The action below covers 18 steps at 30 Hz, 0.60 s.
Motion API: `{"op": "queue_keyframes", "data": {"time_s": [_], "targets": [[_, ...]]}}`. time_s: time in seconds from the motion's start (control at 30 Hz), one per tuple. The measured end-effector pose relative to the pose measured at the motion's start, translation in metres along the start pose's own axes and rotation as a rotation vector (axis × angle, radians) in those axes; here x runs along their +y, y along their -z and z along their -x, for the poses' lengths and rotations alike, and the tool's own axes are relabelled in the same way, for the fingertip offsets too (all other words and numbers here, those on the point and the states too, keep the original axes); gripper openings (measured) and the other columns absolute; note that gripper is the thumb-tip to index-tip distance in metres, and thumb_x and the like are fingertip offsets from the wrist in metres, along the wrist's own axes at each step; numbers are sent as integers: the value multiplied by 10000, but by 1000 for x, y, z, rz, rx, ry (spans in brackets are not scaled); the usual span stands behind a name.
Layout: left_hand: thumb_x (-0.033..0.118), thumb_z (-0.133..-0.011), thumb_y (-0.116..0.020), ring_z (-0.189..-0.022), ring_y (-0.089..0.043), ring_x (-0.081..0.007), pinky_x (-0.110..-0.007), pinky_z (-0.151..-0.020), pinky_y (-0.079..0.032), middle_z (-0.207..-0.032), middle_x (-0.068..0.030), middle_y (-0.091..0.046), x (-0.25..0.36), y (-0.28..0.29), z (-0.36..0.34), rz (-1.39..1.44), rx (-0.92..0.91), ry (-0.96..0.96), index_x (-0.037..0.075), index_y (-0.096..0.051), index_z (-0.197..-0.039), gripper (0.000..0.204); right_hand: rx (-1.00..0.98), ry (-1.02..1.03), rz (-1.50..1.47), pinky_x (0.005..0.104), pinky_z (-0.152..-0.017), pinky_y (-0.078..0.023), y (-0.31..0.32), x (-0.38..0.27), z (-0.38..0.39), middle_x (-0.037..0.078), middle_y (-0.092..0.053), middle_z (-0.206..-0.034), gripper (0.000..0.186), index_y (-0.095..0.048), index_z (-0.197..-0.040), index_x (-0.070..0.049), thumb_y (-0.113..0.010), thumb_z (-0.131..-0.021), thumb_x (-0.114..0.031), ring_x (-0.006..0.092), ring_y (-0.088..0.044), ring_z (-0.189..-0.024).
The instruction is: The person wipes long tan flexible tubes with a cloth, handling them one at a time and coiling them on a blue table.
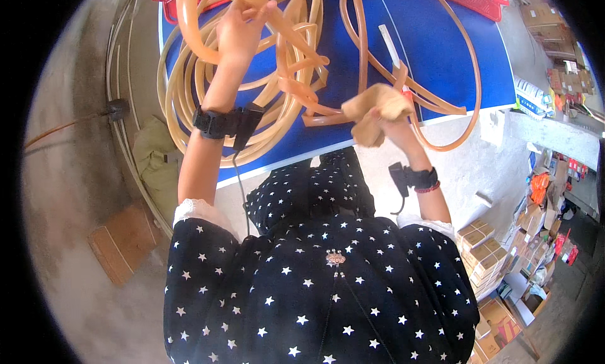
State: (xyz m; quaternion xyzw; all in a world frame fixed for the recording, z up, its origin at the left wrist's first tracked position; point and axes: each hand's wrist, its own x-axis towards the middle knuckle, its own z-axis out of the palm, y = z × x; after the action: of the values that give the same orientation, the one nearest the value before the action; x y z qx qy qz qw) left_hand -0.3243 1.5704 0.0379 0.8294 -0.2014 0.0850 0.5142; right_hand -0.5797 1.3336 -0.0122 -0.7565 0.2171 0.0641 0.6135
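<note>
My left hand [241,33] reaches over the far left of the blue table and is closed on a thick amber rubber tube [295,38]. The tube bends and twists down toward my right hand. Below my left wrist lies a big loose coil of pale amber tubing [179,121]. My right hand [394,121], near the table's front edge, is closed on a crumpled tan cloth [378,106]. The cloth touches or covers a tube end; I cannot tell which. Just beyond it lies a flat white strip [389,46], with something red near its lower end.
Loops of thinner tubing [474,68] spread over the right of the blue table [441,49] and hang past its front edge. Red plastic racks [454,0] line the far edge. Stacked cartons [485,250] stand at the right; flat cardboard [123,241] lies on the left floor.
</note>
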Motion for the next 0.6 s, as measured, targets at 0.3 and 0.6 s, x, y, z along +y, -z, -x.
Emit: {"op": "queue_keyframes", "data": {"time_s": [0.3, 0.6], "targets": [[316, -838, -597, -793, -612, -366, -464, -674, -482, -835, -177, -640, -53, 30, 68, -904, -591, 65, 35, -649, -811, 287, -169, -218, 130, 292, -843, -462, -48, 69, 29, 101, -640, -1051, 614, -567, -1131, -12, -747, -741, -450, 161, -598, -989], [78, -778, -547, -911, -569, -316, -396, -774, -459, -922, -123, -590, -36, -65, 194, -451, -786, -201, 58, -563, -1005, 228, 146, -257, -378, 318, -970, -375, -118, 108, 10, 157, -508, -1242, 676, -513, -1204, 52, -616, -838, -508, 196, -467, -1182]]}}
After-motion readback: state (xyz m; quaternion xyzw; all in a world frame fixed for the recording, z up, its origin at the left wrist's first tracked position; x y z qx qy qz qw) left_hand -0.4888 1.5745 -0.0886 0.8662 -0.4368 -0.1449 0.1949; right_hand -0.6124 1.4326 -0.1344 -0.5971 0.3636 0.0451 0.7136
